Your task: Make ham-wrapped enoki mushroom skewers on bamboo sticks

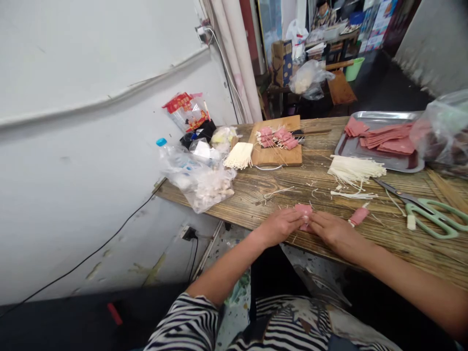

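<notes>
At the table's front edge, a slice of pink meat (303, 209) lies between my hands, with something pale at its middle. My left hand (281, 225) closes on the slice from the left, fingers together. From the other side, my right hand (331, 230) presses its fingertips on the same slice. Just right of that hand sits a finished-looking meat roll (359, 215) with white stems poking out. Beyond it are a bunch of enoki mushrooms (353, 168) and a few loose stems (354, 195). Green-handled scissors (431, 209) lie farther right.
A metal tray (387, 115) of sliced meat (389, 136) stands back right beside a plastic bag (444, 131). Skewered rolls (278, 137) rest on a cutting board (261, 156). More enoki (239, 155) and bagged mushrooms (212, 190) are left. A person (324, 15) sits in the background.
</notes>
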`<action>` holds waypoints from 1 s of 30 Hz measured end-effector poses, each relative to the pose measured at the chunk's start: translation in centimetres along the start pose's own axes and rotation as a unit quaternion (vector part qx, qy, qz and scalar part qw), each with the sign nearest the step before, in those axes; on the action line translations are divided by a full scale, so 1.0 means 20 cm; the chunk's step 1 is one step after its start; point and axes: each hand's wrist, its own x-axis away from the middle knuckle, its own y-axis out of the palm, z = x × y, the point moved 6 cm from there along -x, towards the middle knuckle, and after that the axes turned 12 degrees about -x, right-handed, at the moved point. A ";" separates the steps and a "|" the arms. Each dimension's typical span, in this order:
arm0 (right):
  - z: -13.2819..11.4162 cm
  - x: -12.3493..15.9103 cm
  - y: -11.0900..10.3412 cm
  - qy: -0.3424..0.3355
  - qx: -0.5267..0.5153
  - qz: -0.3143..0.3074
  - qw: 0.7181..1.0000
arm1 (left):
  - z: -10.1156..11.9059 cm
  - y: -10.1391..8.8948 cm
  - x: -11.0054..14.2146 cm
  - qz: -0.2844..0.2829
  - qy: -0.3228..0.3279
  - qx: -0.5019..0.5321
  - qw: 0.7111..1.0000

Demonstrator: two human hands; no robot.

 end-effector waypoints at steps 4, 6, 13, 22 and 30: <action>-0.01 0.01 0.07 -0.031 0.082 -0.058 0.994 | 0.04 -0.04 -0.01 -0.007 0.033 -0.053 0.998; -0.01 0.02 0.09 -0.040 0.103 -0.081 0.991 | 0.04 -0.06 -0.02 -0.015 0.035 -0.062 0.997; -0.04 -0.01 0.07 -0.042 0.162 -0.129 0.977 | 0.06 -0.07 -0.04 -0.025 0.047 -0.077 0.996; 0.02 0.00 0.04 0.033 0.030 -0.069 0.997 | 0.05 -0.03 -0.04 0.017 -0.003 -0.087 0.996; 0.18 0.00 0.00 0.246 -0.240 0.050 0.938 | 0.01 -0.05 -0.02 0.043 -0.115 -0.012 0.992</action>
